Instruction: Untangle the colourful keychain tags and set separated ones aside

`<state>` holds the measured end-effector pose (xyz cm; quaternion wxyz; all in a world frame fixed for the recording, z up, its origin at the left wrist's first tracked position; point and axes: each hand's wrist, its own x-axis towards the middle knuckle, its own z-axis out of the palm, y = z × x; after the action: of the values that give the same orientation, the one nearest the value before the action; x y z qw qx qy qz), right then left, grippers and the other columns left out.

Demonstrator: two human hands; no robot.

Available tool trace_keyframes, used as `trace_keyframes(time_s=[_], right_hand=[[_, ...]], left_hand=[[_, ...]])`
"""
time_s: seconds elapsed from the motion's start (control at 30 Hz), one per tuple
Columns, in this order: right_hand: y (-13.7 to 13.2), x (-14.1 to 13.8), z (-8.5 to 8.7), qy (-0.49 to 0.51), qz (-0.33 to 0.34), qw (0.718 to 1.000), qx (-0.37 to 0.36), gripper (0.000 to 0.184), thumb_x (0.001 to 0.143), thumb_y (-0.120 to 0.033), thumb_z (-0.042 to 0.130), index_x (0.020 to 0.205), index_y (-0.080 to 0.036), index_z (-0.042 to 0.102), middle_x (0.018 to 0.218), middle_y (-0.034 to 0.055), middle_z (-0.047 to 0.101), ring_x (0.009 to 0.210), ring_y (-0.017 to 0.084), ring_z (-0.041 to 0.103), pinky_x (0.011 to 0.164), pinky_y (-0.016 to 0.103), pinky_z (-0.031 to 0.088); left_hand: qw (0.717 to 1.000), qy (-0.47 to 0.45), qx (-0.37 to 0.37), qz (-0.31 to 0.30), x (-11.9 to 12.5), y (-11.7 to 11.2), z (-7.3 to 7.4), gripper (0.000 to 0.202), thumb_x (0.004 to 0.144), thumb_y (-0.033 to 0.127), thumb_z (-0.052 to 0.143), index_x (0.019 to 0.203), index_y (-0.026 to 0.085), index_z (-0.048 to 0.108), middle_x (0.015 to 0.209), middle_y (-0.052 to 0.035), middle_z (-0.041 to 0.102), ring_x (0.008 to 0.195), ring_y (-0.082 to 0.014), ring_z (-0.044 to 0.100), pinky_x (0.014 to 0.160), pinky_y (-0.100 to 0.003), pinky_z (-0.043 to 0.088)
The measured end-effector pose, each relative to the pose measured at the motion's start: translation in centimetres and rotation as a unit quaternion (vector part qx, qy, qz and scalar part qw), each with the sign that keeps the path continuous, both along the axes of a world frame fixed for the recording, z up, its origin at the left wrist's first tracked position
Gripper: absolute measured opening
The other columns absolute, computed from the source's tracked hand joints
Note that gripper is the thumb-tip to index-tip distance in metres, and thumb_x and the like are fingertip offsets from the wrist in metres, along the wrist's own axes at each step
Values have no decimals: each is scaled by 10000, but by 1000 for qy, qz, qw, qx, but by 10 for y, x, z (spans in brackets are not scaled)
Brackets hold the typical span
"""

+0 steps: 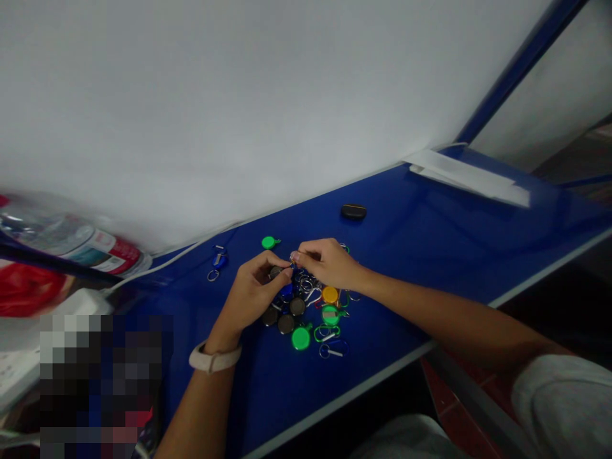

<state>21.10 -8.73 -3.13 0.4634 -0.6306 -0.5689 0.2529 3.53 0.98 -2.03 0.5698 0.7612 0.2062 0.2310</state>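
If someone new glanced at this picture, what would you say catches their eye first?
Probably the left hand and right hand, close together over a pile of discs and rings on the blue table. Next, perhaps the bright green disc on the pile's near side and the yellow disc farther in.

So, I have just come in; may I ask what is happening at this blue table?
A person's left hand and right hand meet above a pile of discs, rings and clips on the table. Their fingertips seem to pinch a small part, too tiny to name surely. A green disc and a blue piece lie apart from the pile. A black case lies beyond the hands, towards the wall.
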Motion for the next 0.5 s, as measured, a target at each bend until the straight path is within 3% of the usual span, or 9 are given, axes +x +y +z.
trace_keyframes(time_s=[0.2,0.5], right_hand=[[2,-1,-1,61,29,998,-9,372,944,-388,546,649,-160,557,571,-36,455,540,90,401,525,249,268],[-2,-1,3,6,31,1000,5,352,949,-368,541,666,-160,573,556,-41,461,531,89,396,532,239,276]], left_hand=[[1000,-3,5,-7,1,-3,0,124,865,281,745,854,173,683,786,-14,676,735,-143,617,682,-273,468],[998,29,56,0,1,-3,-1,130,887,294,715,858,171,683,813,-19,678,760,-151,604,695,-270,449]])
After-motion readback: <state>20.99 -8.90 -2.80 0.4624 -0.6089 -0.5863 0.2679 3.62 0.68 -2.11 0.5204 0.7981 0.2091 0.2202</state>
